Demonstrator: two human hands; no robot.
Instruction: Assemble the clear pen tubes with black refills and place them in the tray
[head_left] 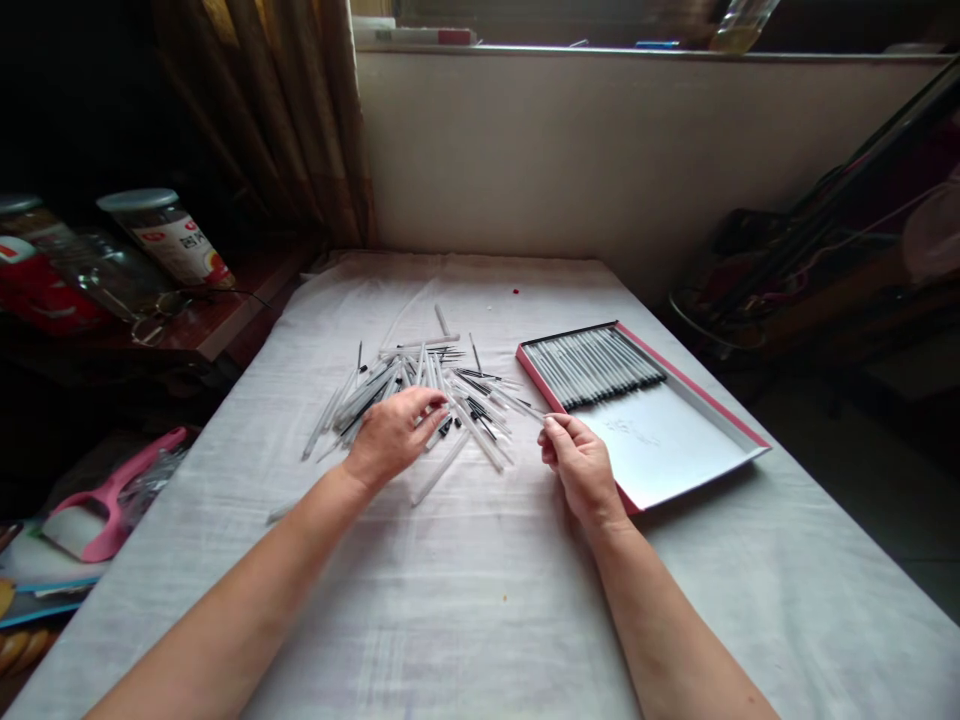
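Observation:
A loose pile of pen parts (375, 395) lies mid-table: clear barrels, thin refills and small black plugs. Over its near side, my left hand (397, 430) has thumb and fingers pinched together; what they hold, if anything, is too small to make out. My right hand (581, 465), closed, grips the end of a thin pen refill (529, 408) that points left toward the pile. Just beyond that hand sits a shallow red-edged box (690, 450) with a white inside. A row of clear pens with black ends (592, 365) lies side by side in its far part.
A white cloth (450, 610) covers the table. To the left, a side cabinet (240, 310) bears a lidded jar (172, 235) and glasses. A pink-handled item (112, 500) lies lower left. A wall (570, 160) rises behind the table, with a curtain (300, 120) at its left.

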